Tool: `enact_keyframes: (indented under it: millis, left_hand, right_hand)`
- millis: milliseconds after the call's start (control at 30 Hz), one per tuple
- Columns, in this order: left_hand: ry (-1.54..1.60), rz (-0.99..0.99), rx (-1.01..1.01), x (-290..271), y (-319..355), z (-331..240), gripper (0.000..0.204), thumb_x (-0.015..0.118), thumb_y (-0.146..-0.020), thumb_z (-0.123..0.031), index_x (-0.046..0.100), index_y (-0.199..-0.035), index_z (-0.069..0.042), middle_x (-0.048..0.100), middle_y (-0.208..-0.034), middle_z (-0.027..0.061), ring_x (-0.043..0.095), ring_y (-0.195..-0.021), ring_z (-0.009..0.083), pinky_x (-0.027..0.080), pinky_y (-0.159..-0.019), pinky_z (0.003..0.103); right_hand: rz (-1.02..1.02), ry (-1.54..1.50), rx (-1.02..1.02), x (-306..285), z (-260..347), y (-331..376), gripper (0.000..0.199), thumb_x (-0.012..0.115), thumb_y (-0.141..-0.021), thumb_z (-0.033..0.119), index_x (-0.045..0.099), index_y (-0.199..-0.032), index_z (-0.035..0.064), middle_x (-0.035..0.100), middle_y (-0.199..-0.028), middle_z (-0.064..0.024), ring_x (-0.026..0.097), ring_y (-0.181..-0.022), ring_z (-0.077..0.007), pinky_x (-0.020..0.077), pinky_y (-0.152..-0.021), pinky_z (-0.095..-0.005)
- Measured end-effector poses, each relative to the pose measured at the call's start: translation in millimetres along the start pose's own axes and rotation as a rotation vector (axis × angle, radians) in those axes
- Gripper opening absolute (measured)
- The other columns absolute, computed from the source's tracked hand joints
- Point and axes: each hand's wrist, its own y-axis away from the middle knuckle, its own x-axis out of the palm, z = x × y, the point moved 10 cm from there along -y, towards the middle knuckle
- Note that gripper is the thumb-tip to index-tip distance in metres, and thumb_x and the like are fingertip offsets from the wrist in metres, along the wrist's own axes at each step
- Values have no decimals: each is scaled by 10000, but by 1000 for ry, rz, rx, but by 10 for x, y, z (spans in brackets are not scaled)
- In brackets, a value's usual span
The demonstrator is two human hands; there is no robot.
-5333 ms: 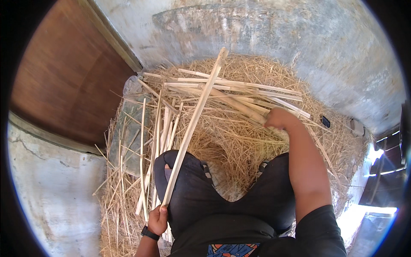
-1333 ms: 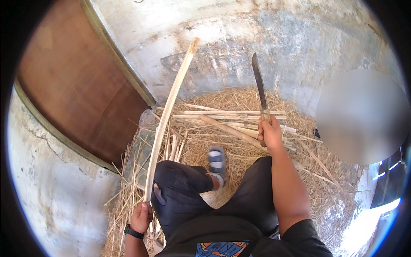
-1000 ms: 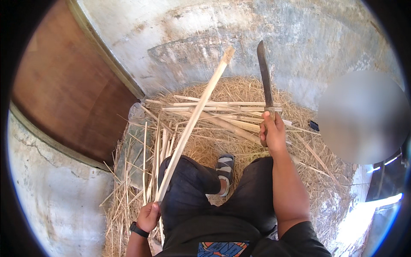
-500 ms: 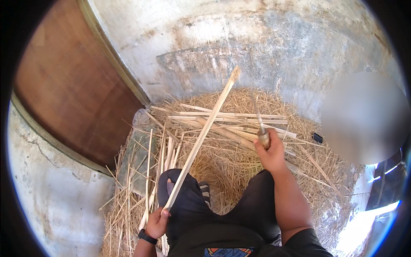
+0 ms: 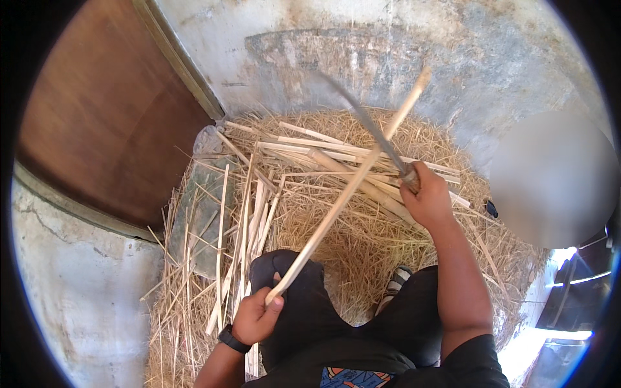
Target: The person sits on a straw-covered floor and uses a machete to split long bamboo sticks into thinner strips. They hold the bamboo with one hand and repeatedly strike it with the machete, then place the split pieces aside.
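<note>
The person sits on a bed of straw that lies against a weathered concrete wall, with a brown wooden door at the left.

Left hand: fingers clamped around the lower end of a long pale wooden strip. The strip rises at a slant from above the left knee to its upper end in front of the wall. A dark watch sits on this wrist.

Right hand: fingers closed on the handle of a long-bladed knife. The blade points up and to the left and crosses the strip in its upper part; actual contact between blade and strip cannot be told.

A pile of split wooden strips lies flat on the straw beyond the knees, under the raised strip. More thin strips lie lengthwise at the left, beside a grey-green stone slab. A striped sandal shows between the dark-clothed legs.
</note>
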Motion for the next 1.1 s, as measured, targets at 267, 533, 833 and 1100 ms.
enact_keyframes:
  millis: [267, 533, 833, 1100]
  left_hand:
    - [31, 169, -29, 216, -301, 173, 415, 530, -1036, -383, 578, -846, -18, 545, -592, 162, 596, -543, 328, 442, -534, 403]
    - [111, 173, -35, 240, -364, 177, 429, 524, -1044, -389, 593, -866, -4, 530, -579, 96, 545, -531, 186, 434, -532, 360]
    - [61, 59, -121, -41, 109, 232, 437, 496, -1054, -418, 587, -862, -35, 541, -631, 50, 517, -559, 159, 429, -539, 335]
    - [760, 450, -446, 195, 666, 426, 529, 425, -1015, -609, 507, -911, -97, 383, -691, -26, 307, -546, 87, 280, -506, 243]
  right_hand:
    - [352, 308, -242, 441, 266, 250, 219, 703, -837, 224, 591, -1001, 131, 676, -857, -96, 681, -811, -334, 542, -707, -467]
    - [171, 78, 141, 50, -155, 178, 221, 722, -791, 128, 618, -987, 132, 704, -843, -129, 700, -744, -319, 548, -658, -429]
    - [371, -97, -54, 493, 194, 44, 238, 705, -793, 153, 629, -1016, 125, 700, -831, -127, 695, -747, -326, 548, -685, -432]
    - [394, -147, -392, 533, 734, 382, 275, 708, -815, 225, 604, -1042, 110, 677, -851, -156, 680, -800, -359, 531, -688, -475]
